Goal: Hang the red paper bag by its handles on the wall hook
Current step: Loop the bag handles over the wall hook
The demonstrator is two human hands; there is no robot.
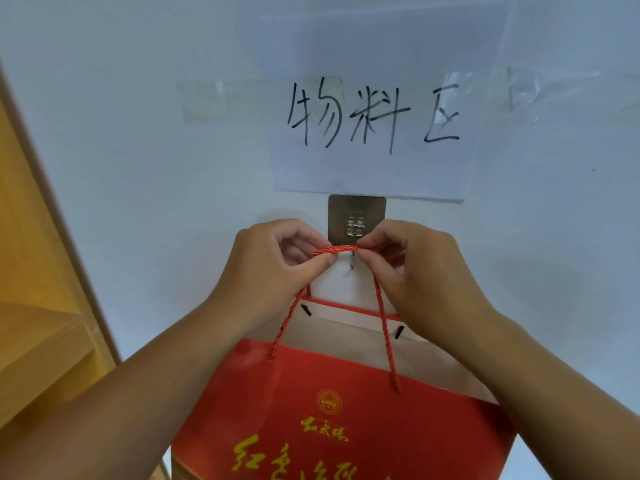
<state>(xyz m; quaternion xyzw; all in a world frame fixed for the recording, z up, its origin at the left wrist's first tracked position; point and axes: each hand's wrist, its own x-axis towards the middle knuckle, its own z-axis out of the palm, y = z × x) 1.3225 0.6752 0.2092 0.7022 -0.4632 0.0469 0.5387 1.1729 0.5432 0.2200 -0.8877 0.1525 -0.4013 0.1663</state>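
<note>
The red paper bag (pixel 332 420), with gold lettering and a white inside, hangs in front of the white wall. Its twisted red rope handles (pixel 343 250) are pinched together at the top between my left hand (pixel 273 268) and my right hand (pixel 415 268). The handles stretch straight across the metal wall hook (pixel 352 261), just in front of its shaft. The hook sits on a square clear adhesive plate (pixel 356 216). The hook's tip shows just below the rope. Whether the rope rests on the hook I cannot tell.
A white paper sign (pixel 374 133) with black handwritten characters is taped to the wall right above the hook. A wooden shelf unit (pixel 38 334) stands at the left edge.
</note>
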